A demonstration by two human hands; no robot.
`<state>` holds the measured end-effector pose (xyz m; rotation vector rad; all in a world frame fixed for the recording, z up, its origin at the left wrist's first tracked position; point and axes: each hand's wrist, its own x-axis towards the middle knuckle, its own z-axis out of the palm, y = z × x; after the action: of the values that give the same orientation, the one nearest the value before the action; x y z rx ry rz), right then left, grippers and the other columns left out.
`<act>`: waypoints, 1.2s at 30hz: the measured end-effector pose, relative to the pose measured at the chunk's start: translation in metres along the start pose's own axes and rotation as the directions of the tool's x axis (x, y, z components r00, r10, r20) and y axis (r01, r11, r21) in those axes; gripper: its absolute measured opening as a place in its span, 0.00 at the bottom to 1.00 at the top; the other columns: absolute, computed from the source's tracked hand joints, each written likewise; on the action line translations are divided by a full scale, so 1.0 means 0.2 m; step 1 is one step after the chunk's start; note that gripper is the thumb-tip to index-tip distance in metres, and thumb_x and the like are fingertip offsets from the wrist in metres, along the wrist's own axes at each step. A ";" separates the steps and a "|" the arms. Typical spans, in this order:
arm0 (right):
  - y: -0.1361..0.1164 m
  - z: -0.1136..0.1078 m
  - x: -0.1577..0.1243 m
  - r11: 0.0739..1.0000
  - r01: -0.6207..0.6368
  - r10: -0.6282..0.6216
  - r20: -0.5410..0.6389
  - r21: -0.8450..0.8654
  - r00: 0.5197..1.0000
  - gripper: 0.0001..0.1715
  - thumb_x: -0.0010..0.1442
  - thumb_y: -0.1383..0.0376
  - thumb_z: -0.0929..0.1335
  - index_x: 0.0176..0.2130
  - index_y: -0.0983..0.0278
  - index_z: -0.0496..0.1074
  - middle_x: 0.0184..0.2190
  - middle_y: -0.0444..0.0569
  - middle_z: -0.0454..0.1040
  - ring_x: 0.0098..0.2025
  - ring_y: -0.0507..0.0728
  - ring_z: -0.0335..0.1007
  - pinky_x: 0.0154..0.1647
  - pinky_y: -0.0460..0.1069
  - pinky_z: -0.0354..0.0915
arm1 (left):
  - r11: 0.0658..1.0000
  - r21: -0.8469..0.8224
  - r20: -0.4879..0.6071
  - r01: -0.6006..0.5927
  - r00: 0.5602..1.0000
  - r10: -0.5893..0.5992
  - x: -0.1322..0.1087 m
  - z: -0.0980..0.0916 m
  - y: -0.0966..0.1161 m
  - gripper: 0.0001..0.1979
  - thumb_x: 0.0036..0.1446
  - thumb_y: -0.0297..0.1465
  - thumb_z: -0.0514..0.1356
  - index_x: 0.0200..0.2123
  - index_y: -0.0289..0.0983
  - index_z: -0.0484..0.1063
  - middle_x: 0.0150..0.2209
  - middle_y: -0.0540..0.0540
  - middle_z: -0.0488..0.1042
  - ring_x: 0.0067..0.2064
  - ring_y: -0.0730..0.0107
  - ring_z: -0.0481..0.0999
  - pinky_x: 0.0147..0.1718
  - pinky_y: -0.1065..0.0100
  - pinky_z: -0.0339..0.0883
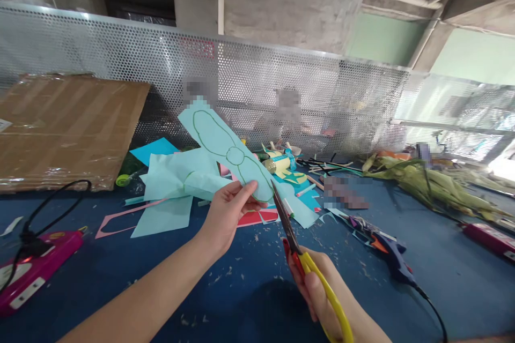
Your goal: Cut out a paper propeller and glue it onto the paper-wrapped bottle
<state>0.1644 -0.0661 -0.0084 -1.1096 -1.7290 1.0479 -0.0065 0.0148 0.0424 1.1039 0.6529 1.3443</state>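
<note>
My left hand (229, 211) pinches the lower end of a light blue paper strip (215, 131) between thumb and fingers. A green outline on the strip shows two long rounded lobes joined by a small circle. My right hand (317, 289) is closed round the yellow and red handles of a pair of scissors (290, 228). The scissor tips point up and left, at the paper's right edge by the lower lobe. The blades look nearly closed. Behind my left hand lie light blue paper sheets (171, 174) and a red paper piece (257, 218).
A glue gun (386, 252) with a black cord lies at the right. Magenta power strips (44, 268) sit at both sides. Corn husks (434, 182) lie at the back right, a cardboard sheet (72, 134) at the left. A perforated metal screen (257, 75) borders the blue table.
</note>
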 end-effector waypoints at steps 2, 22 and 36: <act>0.00 0.00 0.00 1.000 -0.009 0.009 0.012 -0.002 1.000 0.39 0.48 0.29 0.52 0.26 0.62 0.56 0.17 0.39 0.53 0.16 0.45 0.42 0.11 0.43 0.45 | 1.000 0.002 -0.002 -0.011 1.000 0.011 0.00 0.00 0.00 0.09 0.50 0.36 0.65 0.27 0.35 0.75 0.26 0.47 0.79 0.29 0.68 0.77 0.33 0.68 0.73; 0.00 0.00 0.00 0.998 -0.062 0.063 0.028 -0.017 0.998 0.40 0.46 0.28 0.53 0.25 0.61 0.55 0.16 0.39 0.54 0.15 0.46 0.44 0.11 0.44 0.43 | 0.997 0.059 -0.055 -0.049 0.997 0.052 0.00 0.01 0.02 0.11 0.48 0.38 0.65 0.23 0.35 0.75 0.23 0.49 0.75 0.28 0.71 0.73 0.30 0.70 0.72; -0.02 -0.01 0.00 0.999 0.006 -0.004 0.041 -0.049 0.999 0.39 0.48 0.29 0.52 0.25 0.61 0.54 0.15 0.38 0.52 0.15 0.46 0.42 0.11 0.44 0.43 | 0.994 0.099 -0.042 -0.050 0.998 0.055 0.00 0.00 0.02 0.11 0.50 0.38 0.64 0.23 0.36 0.75 0.24 0.50 0.74 0.27 0.71 0.73 0.29 0.69 0.71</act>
<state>0.1647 -0.0667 -0.0048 -1.1215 -1.7970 1.0366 -0.0083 0.0140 0.0455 1.1792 0.7336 1.3975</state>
